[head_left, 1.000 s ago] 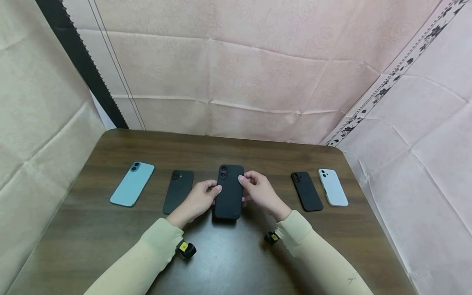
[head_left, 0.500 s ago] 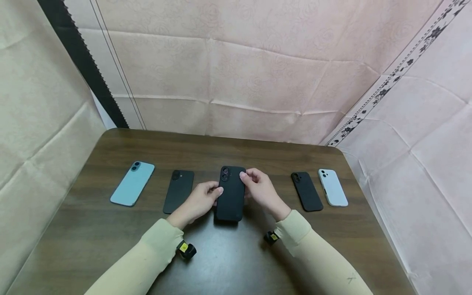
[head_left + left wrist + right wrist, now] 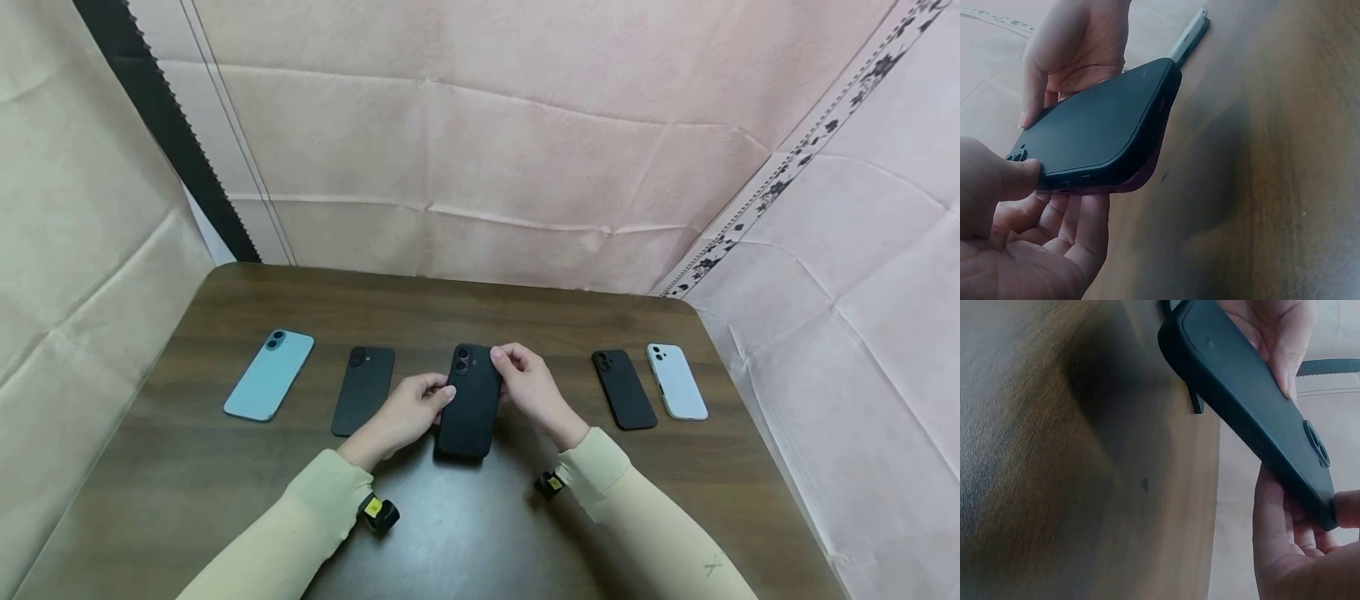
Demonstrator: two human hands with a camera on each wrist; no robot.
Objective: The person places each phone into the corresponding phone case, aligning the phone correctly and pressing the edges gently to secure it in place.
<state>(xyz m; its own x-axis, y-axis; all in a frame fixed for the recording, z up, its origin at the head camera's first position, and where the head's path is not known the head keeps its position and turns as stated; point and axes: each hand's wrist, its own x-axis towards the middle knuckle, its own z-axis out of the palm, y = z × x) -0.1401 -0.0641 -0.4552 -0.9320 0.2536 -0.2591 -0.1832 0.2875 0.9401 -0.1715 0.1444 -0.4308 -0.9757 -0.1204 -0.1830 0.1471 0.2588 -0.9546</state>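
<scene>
Both hands hold a phone in a black case (image 3: 468,404) above the table, its back and camera lenses facing up. My left hand (image 3: 408,412) pinches its left edge, thumb on top and fingers beneath. At the upper right edge, my right hand (image 3: 527,387) grips it the same way. In the left wrist view a thin purplish edge shows under the cased phone (image 3: 1107,128). The right wrist view shows the case's long side and raised camera ring (image 3: 1317,444). Closest to my left hand on the table lies a dark grey phone (image 3: 362,392), partly behind that hand.
A light blue phone (image 3: 268,375) lies at the far left of the wooden table (image 3: 247,500). To the right are a black phone-shaped piece with camera openings (image 3: 624,390) and a white phone-shaped piece (image 3: 678,383). Pale cloth (image 3: 525,167) hangs behind the table.
The cased phone has come slightly nearer and tilted a little, its top leaning to the right. Both hands keep their grip, the left shifting slightly down with it. The other pieces have not moved.
</scene>
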